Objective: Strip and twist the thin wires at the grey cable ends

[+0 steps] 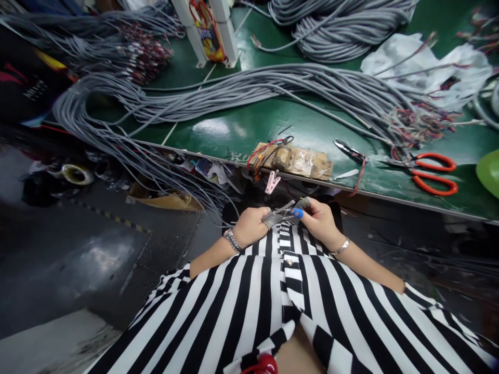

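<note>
In front of my striped shirt, my left hand (251,227) is closed on the end of a grey cable (287,205), with grey tape around the thumb. My right hand (322,222) pinches at the same cable end from the other side, a blue cover on its thumb and grey tape on a finger. The thin strands between the fingertips are too small to make out. Just beyond my hands, a pink clothespin (272,183) hangs at the bench edge below a taped wooden block (293,160) with red and black wires at its left end.
A long bundle of grey cables (218,91) runs across the green bench (218,132) and droops over its edge at the left. Orange-handled scissors (434,174) and small pliers (350,150) lie at the right. Coiled cable (339,36) and plastic bags (413,59) are farther back.
</note>
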A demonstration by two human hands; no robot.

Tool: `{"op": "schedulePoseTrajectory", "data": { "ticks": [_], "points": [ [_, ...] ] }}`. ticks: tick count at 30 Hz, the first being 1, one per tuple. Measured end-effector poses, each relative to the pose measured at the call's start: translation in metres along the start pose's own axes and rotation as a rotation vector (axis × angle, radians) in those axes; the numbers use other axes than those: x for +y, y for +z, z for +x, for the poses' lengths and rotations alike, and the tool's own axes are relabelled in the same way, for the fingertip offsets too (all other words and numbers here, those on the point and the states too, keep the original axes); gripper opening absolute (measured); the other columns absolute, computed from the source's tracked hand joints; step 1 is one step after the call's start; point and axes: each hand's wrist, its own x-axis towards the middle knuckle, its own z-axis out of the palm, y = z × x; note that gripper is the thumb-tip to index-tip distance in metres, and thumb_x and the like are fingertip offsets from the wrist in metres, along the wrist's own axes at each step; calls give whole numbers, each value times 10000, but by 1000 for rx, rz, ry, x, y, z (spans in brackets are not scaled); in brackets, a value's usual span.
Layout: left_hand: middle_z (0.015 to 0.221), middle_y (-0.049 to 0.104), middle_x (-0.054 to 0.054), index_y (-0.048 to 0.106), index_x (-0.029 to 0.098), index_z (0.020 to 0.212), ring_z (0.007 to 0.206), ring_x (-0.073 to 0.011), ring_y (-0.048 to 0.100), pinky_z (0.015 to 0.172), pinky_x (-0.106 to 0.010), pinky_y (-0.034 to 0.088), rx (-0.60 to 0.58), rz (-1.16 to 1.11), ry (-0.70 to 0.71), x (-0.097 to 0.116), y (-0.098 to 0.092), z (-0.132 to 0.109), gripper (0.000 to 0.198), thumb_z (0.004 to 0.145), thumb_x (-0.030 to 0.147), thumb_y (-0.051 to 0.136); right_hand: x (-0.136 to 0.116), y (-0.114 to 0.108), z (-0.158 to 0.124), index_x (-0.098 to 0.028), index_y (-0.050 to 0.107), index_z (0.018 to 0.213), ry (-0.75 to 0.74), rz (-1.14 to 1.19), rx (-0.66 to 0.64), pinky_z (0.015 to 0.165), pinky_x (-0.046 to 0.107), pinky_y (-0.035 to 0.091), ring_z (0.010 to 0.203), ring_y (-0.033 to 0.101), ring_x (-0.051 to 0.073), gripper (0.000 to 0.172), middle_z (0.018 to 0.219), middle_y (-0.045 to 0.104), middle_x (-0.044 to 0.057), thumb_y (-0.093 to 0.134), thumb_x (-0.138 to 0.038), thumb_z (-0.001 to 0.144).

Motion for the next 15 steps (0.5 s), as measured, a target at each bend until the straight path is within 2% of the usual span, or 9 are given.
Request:
{"op": "schedulePoseTrajectory", "data": {
  "ticks": [5, 9, 15],
  "points": [
    [568, 530, -7, 496, 187, 590, 537, -129, 445, 534, -254, 244, 11, 208, -39, 8, -5, 6, 188, 766, 245, 524, 1, 4, 0, -172, 596, 693, 18, 4, -30, 540, 235, 410, 563, 473, 108, 292, 619, 573, -9, 666, -449, 755],
    [586, 550, -17, 498, 192, 601, 562, -146, 473, 543, -263, 243, 35, 233, -50, 6, -3, 8, 128, 726, 195, 523, 2, 7, 1, -172, 583, 689, 21, 34, -66, 526, 229, 402, 543, 465, 104, 301, 601, 561, -12, 641, -456, 771],
    [573, 533, -5, 457, 192, 589, 556, -134, 469, 557, -256, 273, 115, 154, -33, -1, 3, 9, 122, 681, 138, 516, -4, 7, -4, -173, 618, 759, -144, -58, -156, 596, 236, 419, 608, 521, 115, 232, 677, 614, 6, 580, -387, 838]
  ]
}}
